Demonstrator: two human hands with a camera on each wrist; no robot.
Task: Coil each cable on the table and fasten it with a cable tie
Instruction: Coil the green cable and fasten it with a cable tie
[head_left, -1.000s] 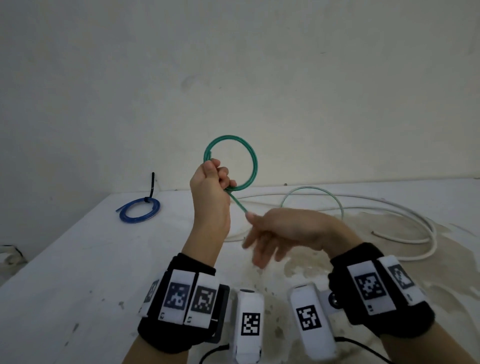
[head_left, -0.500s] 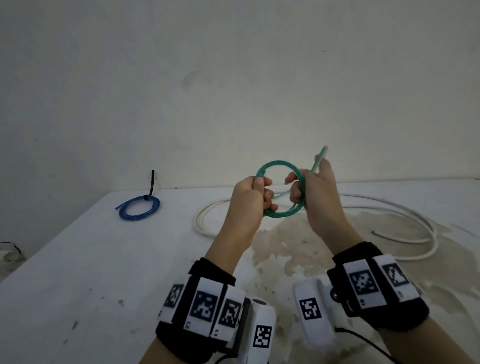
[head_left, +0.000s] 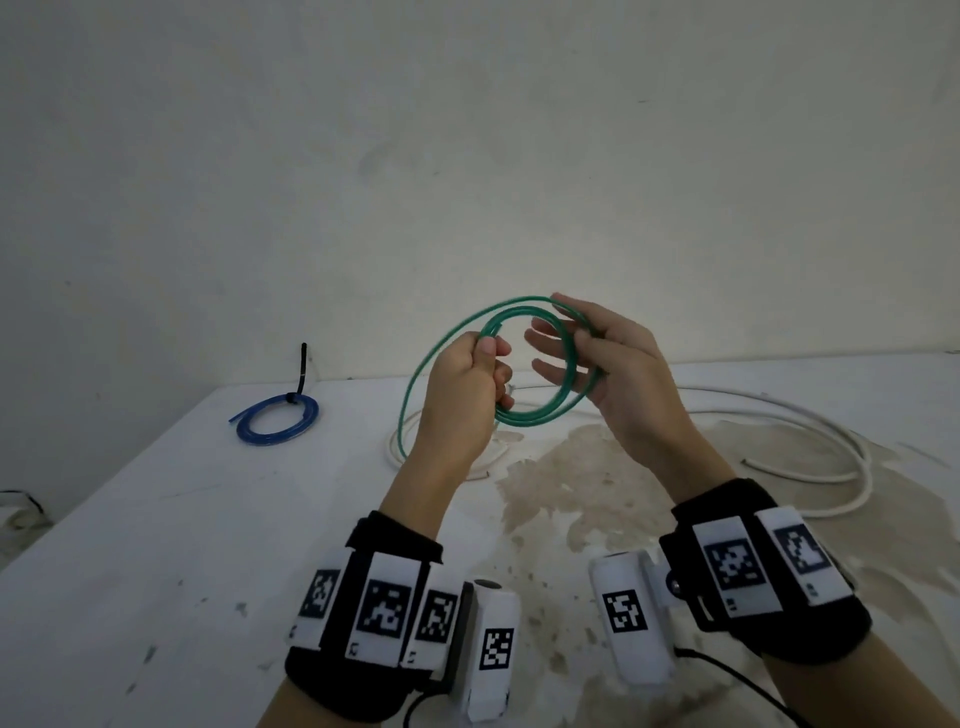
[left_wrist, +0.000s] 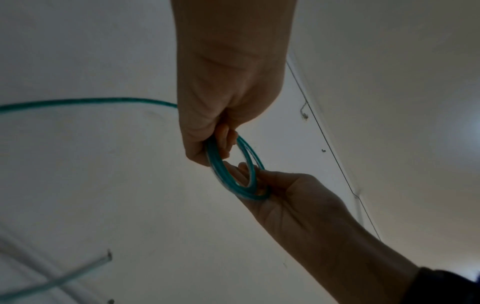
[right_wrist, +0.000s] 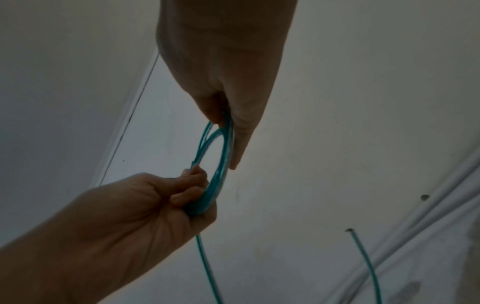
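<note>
Hands (head_left: 462, 384) (head_left: 613, 364): two; cables (head_left: 524, 415): three; tie (head_left: 301, 374): one.

Both hands are up above the table (head_left: 156, 545), the left hand (head_left: 462, 384) left of the right hand (head_left: 618, 369), and between them the cable being coiled (head_left: 535, 415), held off the surface with one strand dropping down behind the left hand. Far left, near the wall, a tied coil (head_left: 275, 426) lies flat on the table, its cable tie (head_left: 301, 374) sticking up. Behind and right of the hands, a loose cable (head_left: 810, 431) sprawls across the table.
</note>
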